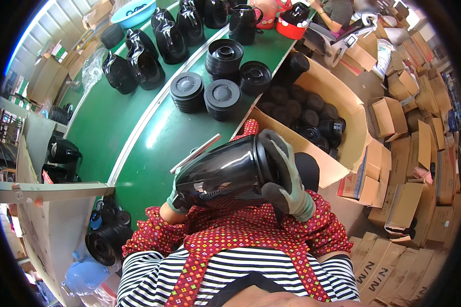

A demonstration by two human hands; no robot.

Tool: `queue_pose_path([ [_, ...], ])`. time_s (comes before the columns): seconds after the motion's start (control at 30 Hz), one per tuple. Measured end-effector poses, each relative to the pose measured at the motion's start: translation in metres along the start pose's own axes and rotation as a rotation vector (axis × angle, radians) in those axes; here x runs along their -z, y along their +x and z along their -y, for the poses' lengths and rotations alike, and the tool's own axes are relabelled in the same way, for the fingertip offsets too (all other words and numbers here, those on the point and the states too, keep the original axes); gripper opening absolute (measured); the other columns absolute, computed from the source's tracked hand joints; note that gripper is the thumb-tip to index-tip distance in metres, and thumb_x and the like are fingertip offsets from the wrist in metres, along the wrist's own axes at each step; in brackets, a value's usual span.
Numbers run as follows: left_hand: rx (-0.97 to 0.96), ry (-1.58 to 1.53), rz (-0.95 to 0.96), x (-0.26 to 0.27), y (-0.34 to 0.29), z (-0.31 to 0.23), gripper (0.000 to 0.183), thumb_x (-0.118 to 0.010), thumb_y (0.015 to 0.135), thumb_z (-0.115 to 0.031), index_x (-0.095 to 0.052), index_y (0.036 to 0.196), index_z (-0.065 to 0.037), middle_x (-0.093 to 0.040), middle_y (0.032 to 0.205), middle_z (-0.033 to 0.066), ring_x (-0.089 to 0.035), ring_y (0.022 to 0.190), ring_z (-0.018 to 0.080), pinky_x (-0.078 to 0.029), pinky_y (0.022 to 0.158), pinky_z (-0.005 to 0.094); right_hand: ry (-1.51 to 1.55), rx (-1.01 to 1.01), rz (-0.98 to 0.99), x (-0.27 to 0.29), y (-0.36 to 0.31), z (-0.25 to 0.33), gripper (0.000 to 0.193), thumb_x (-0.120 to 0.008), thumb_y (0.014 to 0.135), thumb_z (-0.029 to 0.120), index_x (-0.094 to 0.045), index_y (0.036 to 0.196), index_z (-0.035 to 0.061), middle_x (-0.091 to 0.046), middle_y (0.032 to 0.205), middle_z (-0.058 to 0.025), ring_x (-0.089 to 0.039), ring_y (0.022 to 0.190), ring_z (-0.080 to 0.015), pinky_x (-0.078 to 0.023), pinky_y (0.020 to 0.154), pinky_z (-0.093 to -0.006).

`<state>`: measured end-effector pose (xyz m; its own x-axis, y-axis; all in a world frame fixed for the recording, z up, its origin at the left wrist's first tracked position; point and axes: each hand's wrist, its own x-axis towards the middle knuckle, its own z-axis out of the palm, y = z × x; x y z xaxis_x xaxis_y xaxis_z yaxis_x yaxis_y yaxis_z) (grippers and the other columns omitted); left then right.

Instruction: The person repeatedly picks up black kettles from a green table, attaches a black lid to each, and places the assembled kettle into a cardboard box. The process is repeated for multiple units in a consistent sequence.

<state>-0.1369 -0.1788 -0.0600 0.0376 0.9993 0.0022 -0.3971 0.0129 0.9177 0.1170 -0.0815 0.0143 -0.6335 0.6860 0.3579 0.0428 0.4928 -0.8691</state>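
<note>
A glossy black jug body (215,176) lies on its side in front of my chest, held up over my patterned apron. My left hand (179,202), gloved, grips its left end; most of those fingers are hidden behind it. At the other end, a black round base (264,158) sits against the jug, and I cannot tell whether it is fixed on. Around this base my gloved right hand (287,181) is closed, thumb below and fingers over the top. A thin pale stick with a reddish edge (195,153) shows just beyond the jug.
Stacked black round bases (223,97) stand on the green table (138,169), with several glossy black jugs (171,41) farther back. Right of the table, an open carton (353,123) holds black round parts. Cardboard boxes (404,179) fill the right side. Another person (338,13) sits at the far end.
</note>
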Motion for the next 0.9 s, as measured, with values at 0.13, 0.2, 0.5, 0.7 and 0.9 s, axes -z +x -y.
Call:
queue_pose_path([
  [0.13,-0.202,0.423,-0.168,-0.001,0.002,-0.02,0.061,-0.092,0.076,-0.021,-0.071,0.125,0.007,-0.074,0.129,0.0175,-0.072,0.115,0.0237,-0.057,0.103,0.0391,0.225,-0.084,-0.126,-0.003,-0.012,-0.004,0.091,-0.066,0.099,0.057,-0.038,0.164,0.001,-0.037,0.166,-0.0243,-0.032,0.156,-0.0392,-0.023,0.128,-0.0479],
  [0.2,-0.344,0.676,-0.265,0.001,0.01,-0.032,0.061,-0.094,0.074,-0.021,-0.072,0.124,0.007,-0.075,0.127,0.0176,-0.073,0.114,0.0238,-0.057,0.103,0.0393,0.514,-0.235,-0.175,-0.007,-0.012,-0.011,0.085,-0.063,0.104,0.052,-0.034,0.166,0.0013,-0.04,0.165,-0.0164,-0.039,0.153,-0.0278,-0.027,0.127,-0.0397],
  [0.5,-0.806,1.167,-0.292,-0.016,0.026,-0.059,0.048,-0.093,0.079,-0.024,-0.073,0.113,0.003,-0.06,0.144,0.0371,-0.075,0.111,0.0399,-0.063,0.092,0.0408,0.869,-0.444,-0.106,0.022,0.009,-0.045,0.06,-0.04,0.117,0.04,-0.034,0.166,0.0042,-0.056,0.148,-0.0055,-0.054,0.138,-0.0155,-0.038,0.122,-0.0313],
  [0.7,-0.688,0.928,-0.378,-0.012,0.017,-0.029,0.061,-0.096,0.071,-0.03,-0.072,0.118,0.002,-0.068,0.134,0.0286,-0.066,0.128,0.0445,-0.053,0.108,0.0492,0.502,-0.198,-0.18,0.011,0.006,-0.032,0.05,-0.052,0.114,0.018,-0.045,0.159,-0.0007,-0.053,0.156,-0.0154,-0.051,0.145,-0.0219,-0.038,0.122,-0.0344],
  [0.9,-0.173,0.175,-0.088,0.022,-0.007,0.018,0.081,-0.091,0.081,-0.021,-0.054,0.149,0.002,-0.066,0.14,0.0153,-0.067,0.123,0.0264,-0.054,0.109,0.0428,-0.07,0.068,-0.031,0.016,-0.004,0.03,0.075,-0.066,0.1,0.036,-0.045,0.155,-0.0116,-0.044,0.157,-0.0351,-0.045,0.147,-0.0492,-0.035,0.122,-0.051],
])
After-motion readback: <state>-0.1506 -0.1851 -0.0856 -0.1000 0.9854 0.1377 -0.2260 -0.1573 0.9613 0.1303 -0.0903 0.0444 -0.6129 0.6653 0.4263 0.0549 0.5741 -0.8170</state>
